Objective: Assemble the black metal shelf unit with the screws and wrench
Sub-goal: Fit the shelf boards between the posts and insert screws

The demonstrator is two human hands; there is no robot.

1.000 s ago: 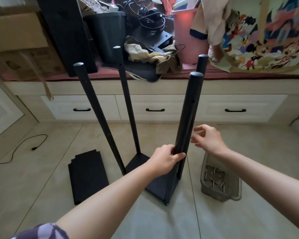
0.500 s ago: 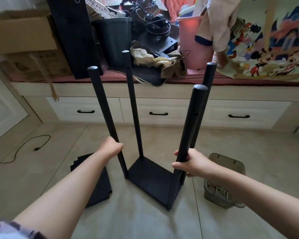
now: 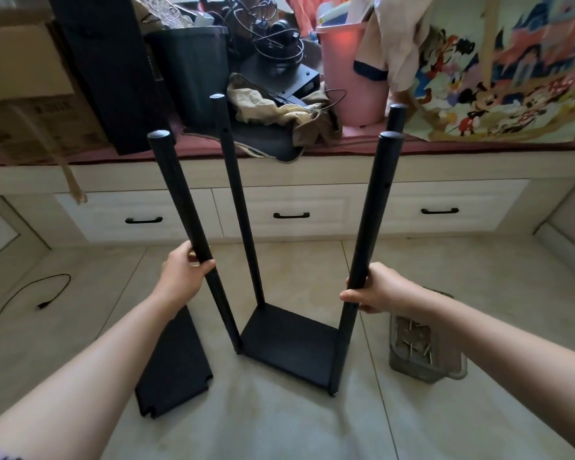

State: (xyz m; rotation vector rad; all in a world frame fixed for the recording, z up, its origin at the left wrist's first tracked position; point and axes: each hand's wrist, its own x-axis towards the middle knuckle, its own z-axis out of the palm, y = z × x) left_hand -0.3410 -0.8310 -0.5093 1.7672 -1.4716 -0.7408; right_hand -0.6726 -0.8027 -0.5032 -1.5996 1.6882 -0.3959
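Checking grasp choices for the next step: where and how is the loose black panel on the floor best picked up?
Probably by a long edge, from the person's left side. The panel lies flat on the tiles beside the frame, so fingers must hook under an edge. Its right edge sits close to the frame's near-left post; the left edge is open. Both hands grip posts now.

This is a room in a home. A built-in window seat (image 3: pixel 412 151) with white drawers (image 3: pixel 289 210) beneath it is piled with household clutter: a cardboard box (image 3: pixel 30 104), a pink bin (image 3: pixel 352 71), tangled cables (image 3: pixel 276 44), crumpled clothes (image 3: pixel 279 107) and a cartoon-print blanket (image 3: pixel 498 84). The floor (image 3: pixel 296 426) is beige tile.
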